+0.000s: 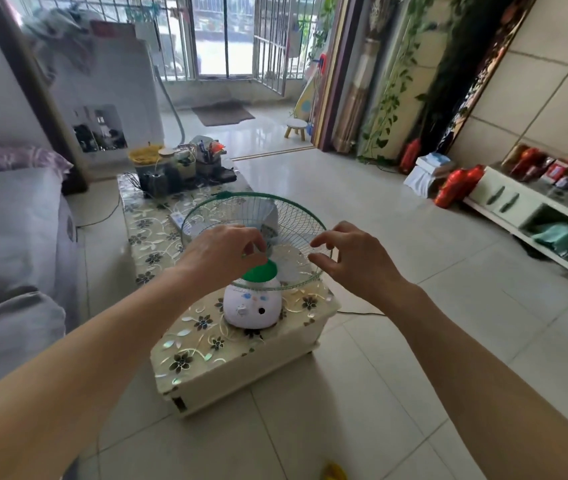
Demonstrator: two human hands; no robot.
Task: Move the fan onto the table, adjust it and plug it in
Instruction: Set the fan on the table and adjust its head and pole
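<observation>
A small table fan stands on the near end of the low table point(206, 344), which has a floral cover. Its base point(252, 306) is white and round, its motor cap green, and its green-rimmed wire cage point(241, 206) tilts back and faces upward. My left hand point(221, 252) lies over the near middle of the cage, fingers and thumb pinched on the wires just above the green cap. At the cage's right rim my right hand point(351, 258) has thumb and fingers apart, fingertips at the rim. A white power strip point(175, 219) lies on the table behind the fan.
Jars, a pen holder and other clutter point(175, 168) fill the table's far end. A grey sofa point(8, 244) runs along the left. A thin black cord point(362, 312) trails on the tiled floor right of the table. A low white cabinet point(532, 216) lines the right wall.
</observation>
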